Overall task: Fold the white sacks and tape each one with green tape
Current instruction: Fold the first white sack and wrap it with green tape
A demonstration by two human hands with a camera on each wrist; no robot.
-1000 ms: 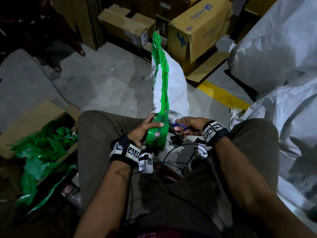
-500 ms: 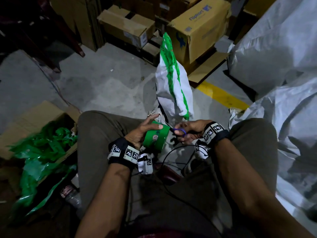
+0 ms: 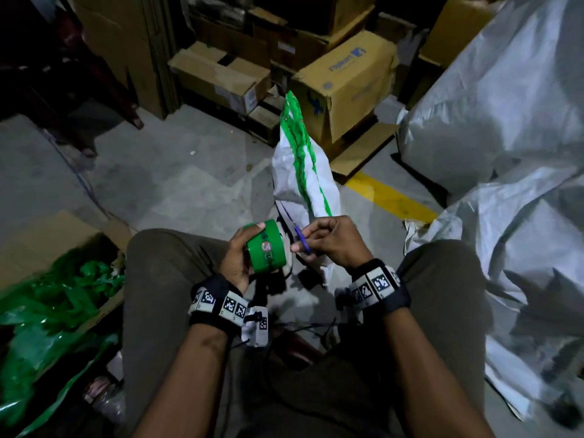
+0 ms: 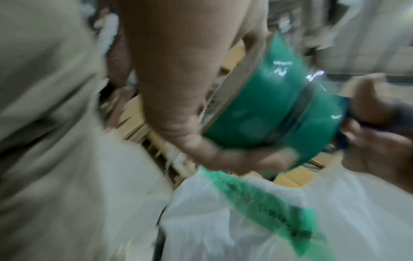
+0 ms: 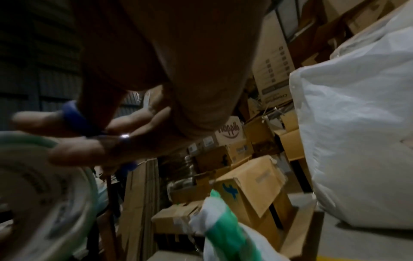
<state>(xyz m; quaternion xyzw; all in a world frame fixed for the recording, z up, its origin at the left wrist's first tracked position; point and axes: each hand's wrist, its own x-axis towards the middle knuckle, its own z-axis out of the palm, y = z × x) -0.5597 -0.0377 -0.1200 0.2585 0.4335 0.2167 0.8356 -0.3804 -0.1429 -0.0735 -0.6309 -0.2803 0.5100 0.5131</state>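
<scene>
A folded white sack [image 3: 290, 172] with a strip of green tape [image 3: 300, 147] along it leans on the floor beyond my knees; it also shows low in the left wrist view [image 4: 223, 226] and the right wrist view [image 5: 223, 234]. My left hand [image 3: 240, 257] grips the green tape roll [image 3: 267, 251], seen close up [image 4: 268, 106], with the thumb on top. My right hand [image 3: 328, 241] holds small blue-handled scissors [image 3: 300, 240] right beside the roll, with fingers through the blue handle [image 5: 73, 118]. The scissor blades point up toward the sack's lower end.
Cardboard boxes [image 3: 344, 86] are stacked behind the sack. A big heap of white sacks [image 3: 505, 153] fills the right side. At the left, an open carton [image 3: 47, 248] holds crumpled green plastic [image 3: 57, 298]. A yellow floor line [image 3: 388, 197] runs at right. Cables lie in my lap.
A second ago the tape ran from the roll up the sack. Now the roll is free of the sack, both hands have drawn back toward my lap, and the sack leans away.
</scene>
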